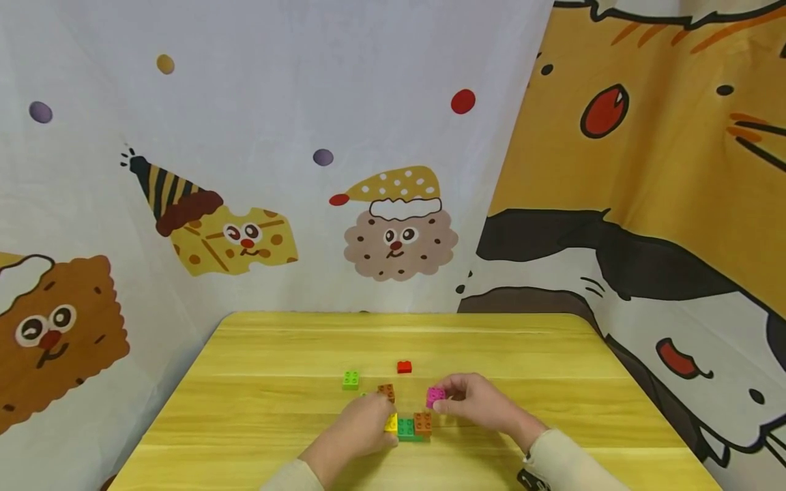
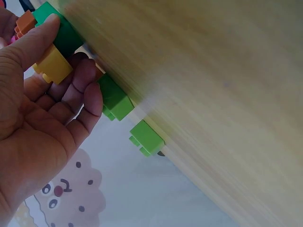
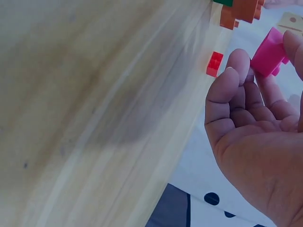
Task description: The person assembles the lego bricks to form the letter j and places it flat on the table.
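My left hand (image 1: 366, 423) grips a small row of joined toy building bricks near the front of the table, its thumb on the dark green brick (image 2: 68, 33) in the left wrist view. The row has a yellow brick (image 1: 391, 423), a green brick (image 1: 405, 427) and an orange-brown brick (image 1: 422, 422) over a green base. Just right of and behind the row, my right hand (image 1: 477, 402) pinches a pink brick (image 1: 435, 397) between thumb and fingers, apart from the row. The right wrist view shows the pink brick (image 3: 270, 52) with its studs turned aside.
Behind the left hand stands another brown brick (image 1: 386, 391), with a green brick (image 2: 113, 98) partly hidden beside it. A light green brick (image 1: 351, 380) lies farther left, and a red brick (image 1: 404, 367) farther back. The wooden table (image 1: 276, 354) ends at a printed cloth (image 1: 307, 286).
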A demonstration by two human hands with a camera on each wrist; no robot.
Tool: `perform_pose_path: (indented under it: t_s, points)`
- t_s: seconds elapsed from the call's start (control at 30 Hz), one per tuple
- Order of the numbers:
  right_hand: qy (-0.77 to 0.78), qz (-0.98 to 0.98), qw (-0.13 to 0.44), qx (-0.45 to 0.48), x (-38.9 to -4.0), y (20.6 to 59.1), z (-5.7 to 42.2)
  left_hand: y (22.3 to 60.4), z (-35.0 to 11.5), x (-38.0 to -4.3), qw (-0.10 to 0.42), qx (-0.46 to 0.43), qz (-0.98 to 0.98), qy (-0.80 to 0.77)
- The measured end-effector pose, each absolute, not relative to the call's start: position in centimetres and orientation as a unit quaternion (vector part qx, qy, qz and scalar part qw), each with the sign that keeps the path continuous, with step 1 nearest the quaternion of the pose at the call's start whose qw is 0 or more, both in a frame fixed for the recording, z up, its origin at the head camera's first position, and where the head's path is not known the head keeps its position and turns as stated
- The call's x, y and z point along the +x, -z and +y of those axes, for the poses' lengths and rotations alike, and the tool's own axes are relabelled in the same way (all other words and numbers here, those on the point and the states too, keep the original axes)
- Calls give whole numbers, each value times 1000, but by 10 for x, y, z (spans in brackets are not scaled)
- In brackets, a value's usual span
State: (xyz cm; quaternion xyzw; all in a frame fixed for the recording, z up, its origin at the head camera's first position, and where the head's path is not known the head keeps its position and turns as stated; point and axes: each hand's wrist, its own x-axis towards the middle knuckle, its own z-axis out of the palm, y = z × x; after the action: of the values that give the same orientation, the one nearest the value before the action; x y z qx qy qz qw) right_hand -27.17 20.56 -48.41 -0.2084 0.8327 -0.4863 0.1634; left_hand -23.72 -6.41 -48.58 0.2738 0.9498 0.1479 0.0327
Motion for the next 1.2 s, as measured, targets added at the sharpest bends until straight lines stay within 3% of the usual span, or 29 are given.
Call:
perform_pose_path:
  t_s: [1.2]
  points:
    - [497, 817, 184, -227, -259, 488, 192, 489, -64, -238, 23, 274, 953, -131]
